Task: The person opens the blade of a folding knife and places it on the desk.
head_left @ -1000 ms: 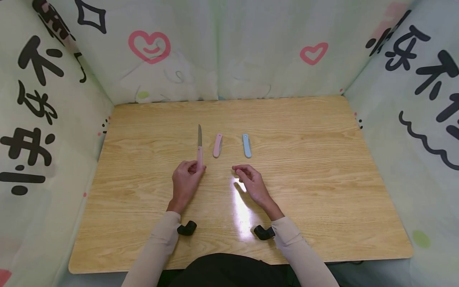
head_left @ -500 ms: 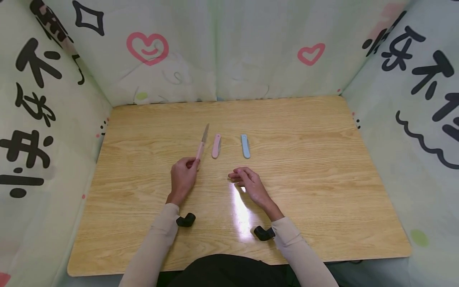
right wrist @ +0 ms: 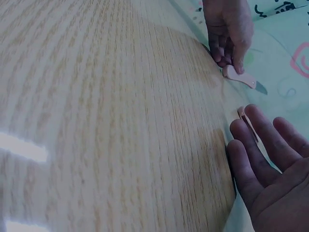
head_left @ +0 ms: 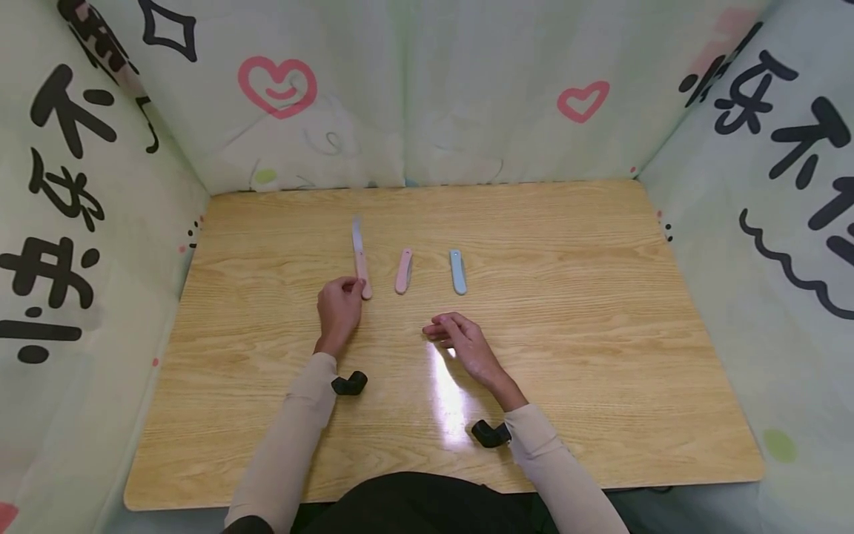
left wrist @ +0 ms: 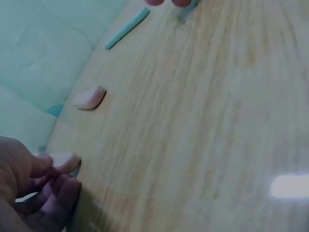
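With thumb and fingers my left hand (head_left: 339, 311) pinches the handle end of an unfolded pink folding knife (head_left: 362, 273), whose blade points toward the back of the table. In the left wrist view the knife's pink handle (left wrist: 66, 161) shows between thumb and fingers. To its right lies a second pink folding knife (head_left: 403, 271), folded. Farther right is a light blue folding knife (head_left: 457, 271), also folded. My right hand (head_left: 463, 343) is near the table's middle, in front of the blue knife, holding nothing; its fingers (right wrist: 246, 166) are relaxed in the right wrist view.
The wooden table (head_left: 587, 297) has a bright light reflection (head_left: 450, 400) near its front. Printed fabric walls (head_left: 467, 89) stand along its back and both sides. A black wrist camera (head_left: 350, 383) sits at the left wrist, another black camera (head_left: 490, 434) at the right.
My left hand has moved forward and slightly left with the unfolded knife. The blade tilted right half a second ago and now leans slightly left. The right hand has barely moved.
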Motion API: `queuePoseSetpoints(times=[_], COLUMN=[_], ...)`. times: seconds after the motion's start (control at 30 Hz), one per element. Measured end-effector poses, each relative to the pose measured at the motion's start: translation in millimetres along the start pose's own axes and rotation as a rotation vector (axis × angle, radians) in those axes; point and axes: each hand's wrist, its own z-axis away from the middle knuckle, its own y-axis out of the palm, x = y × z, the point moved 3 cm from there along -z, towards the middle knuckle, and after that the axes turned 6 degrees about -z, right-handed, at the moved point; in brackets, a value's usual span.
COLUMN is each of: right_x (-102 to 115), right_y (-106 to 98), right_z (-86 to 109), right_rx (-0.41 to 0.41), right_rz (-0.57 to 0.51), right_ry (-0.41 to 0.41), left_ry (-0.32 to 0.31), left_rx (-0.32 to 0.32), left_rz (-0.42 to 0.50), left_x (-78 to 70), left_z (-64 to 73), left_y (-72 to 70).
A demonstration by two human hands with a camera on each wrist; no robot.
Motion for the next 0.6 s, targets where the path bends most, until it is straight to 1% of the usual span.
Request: queuePoseSetpoints(times=[0.1, 0.17, 0.23, 0.4, 0.6], right_x=[-1, -1, -1, -2, -3], right_y=[0, 0, 0, -1, -2], right_z=[0.2, 0.2, 0.2, 0.0, -0.9], right_rx=[-0.004, -0.005, -0.002, 0.003, 0.004], right_rz=[0.009, 0.009, 0.004, -0.005, -0.003], right_ry=[-0.006, -0.005, -0.002, 0.003, -0.009], left_ry=[-0.007, -0.009, -0.012, -0.02, 0.003], left_rx=[0.037, 0.05, 0.052, 0.041, 0.034], left_rz=[-0.035, -0.066, -0.089, -0.091, -0.092], left_x=[-1.6, -1.9, -1.2, 1.3, -0.3], left_z=[-5.1, -7.9, -10.2, -12.0, -13.3], left_y=[-1.3, -2.3, -3.2, -4.0, -3.9])
